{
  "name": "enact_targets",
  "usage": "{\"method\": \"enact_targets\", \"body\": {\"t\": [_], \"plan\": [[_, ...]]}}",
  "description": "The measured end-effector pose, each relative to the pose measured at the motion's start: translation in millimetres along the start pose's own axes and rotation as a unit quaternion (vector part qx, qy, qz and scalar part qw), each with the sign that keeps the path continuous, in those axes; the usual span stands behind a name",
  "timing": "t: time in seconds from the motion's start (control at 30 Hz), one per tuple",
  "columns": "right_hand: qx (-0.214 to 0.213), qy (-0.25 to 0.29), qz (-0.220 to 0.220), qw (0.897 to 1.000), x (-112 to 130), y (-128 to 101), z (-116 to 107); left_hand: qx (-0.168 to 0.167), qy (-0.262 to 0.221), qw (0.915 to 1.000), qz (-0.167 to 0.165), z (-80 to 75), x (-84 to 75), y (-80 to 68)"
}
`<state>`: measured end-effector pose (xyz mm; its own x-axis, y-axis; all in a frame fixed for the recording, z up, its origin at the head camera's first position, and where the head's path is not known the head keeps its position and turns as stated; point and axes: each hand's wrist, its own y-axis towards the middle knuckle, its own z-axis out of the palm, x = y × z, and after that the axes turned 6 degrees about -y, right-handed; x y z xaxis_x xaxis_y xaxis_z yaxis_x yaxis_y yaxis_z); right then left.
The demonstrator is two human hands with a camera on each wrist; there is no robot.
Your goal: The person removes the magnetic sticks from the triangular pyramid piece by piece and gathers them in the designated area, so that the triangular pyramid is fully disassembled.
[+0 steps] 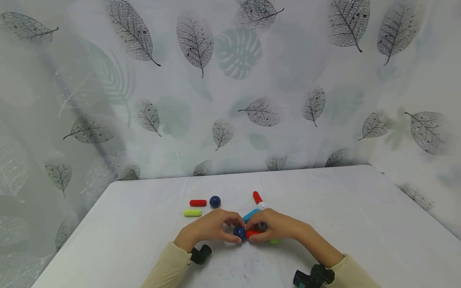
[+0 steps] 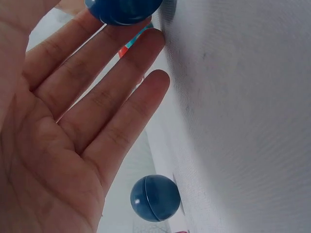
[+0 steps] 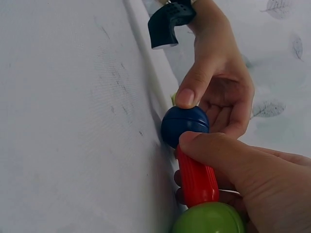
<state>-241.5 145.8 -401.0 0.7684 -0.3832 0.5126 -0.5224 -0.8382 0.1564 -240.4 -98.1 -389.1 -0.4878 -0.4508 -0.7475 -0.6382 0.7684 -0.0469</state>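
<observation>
My left hand (image 1: 219,226) pinches a dark blue ball (image 1: 239,233) between thumb and fingertips, close over the white table. My right hand (image 1: 275,226) grips a ribbed red rod (image 3: 198,179). One end of this rod meets the blue ball (image 3: 184,125) in the right wrist view. At its other end sits a green ball (image 3: 210,219), mostly hidden by the right hand in the head view. Just beyond both hands lies a light blue rod (image 1: 251,215), leading to a white ball (image 1: 262,205) and another red rod (image 1: 257,197). A dark grey piece (image 1: 263,227) shows beside the right fingers.
Left of the hands lie a loose red rod (image 1: 198,203), a yellow-green rod (image 1: 192,213) and a second dark blue ball (image 1: 215,201). The white table (image 1: 144,232) ends at a leaf-patterned curtain (image 1: 194,100). Each wrist carries a black camera (image 1: 201,255).
</observation>
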Motion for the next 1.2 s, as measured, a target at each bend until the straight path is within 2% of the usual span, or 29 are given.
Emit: {"method": "enact_targets", "body": {"t": [0.2,0.4,0.57,0.9,1.1,1.2], "plan": [[0.011,0.003,-0.002,1.0,-1,-1,-1,0.009,-0.004,0.9999,0.006,-1.4,-0.1,-0.5],[0.03,0.011,0.015,0.999,-1,-2,-2,0.006,-0.029,0.9995,-0.014,-3.9,4.3,-1.9],[0.034,0.012,0.024,0.999,0,-2,-3,0.005,-0.026,0.9995,-0.018,-7.7,2.5,-4.2],[0.04,0.01,0.028,0.999,1,-2,-5,-0.042,0.007,0.9985,-0.033,-25.6,5.8,-19.5],[0.041,0.018,0.033,0.998,0,-2,-4,-0.049,0.011,0.9971,-0.057,-30.3,11.8,-23.1],[0.043,0.024,0.042,0.998,0,-3,-3,-0.052,0.019,0.997,-0.054,-33.1,14.4,-24.5]]}}
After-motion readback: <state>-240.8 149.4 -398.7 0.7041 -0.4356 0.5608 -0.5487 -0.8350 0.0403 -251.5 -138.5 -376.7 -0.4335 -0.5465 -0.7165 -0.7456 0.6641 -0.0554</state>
